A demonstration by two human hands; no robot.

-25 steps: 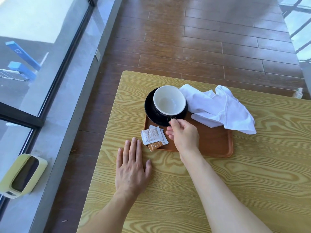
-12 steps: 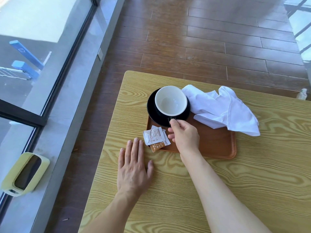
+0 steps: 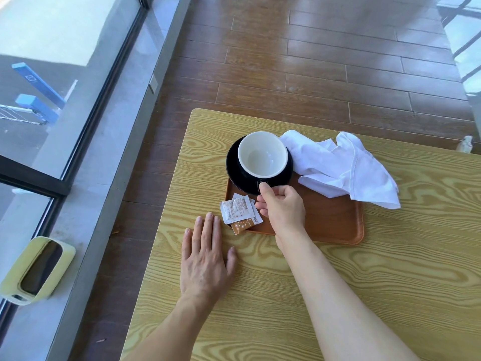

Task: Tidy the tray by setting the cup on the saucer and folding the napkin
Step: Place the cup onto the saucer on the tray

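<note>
Thumb and curled fingers (image 3: 263, 204) of the right hand (image 3: 282, 211) pinching the dark handle of the cup (image 3: 263, 155), forearm reaching in from the lower right. Cup upright, white inside, black outside, nothing in it, sitting on the black saucer (image 3: 234, 173). Saucer at the far left corner of the brown tray (image 3: 335, 225), its left rim reaching past the tray's edge. Napkin (image 3: 346, 168), white and crumpled, unfolded, lying just right of the cup, one end beside the saucer, the rest draped across the tray's far right corner and onto the table (image 3: 390, 269). Near the right hand's knuckles, a small stack of paper sachets (image 3: 238, 211), white over orange-brown, half on the tray's near left corner and half on the table. Left hand (image 3: 205, 259) flat on the yellow wood-grain table, palm down, fingers straight and together, thumb out, holding nothing, fingertips just short of the sachets. Beyond the table, brown plank floor (image 3: 325, 61); at left, a grey sill below large windows, with a pale green bin (image 3: 39, 272) on it.
</note>
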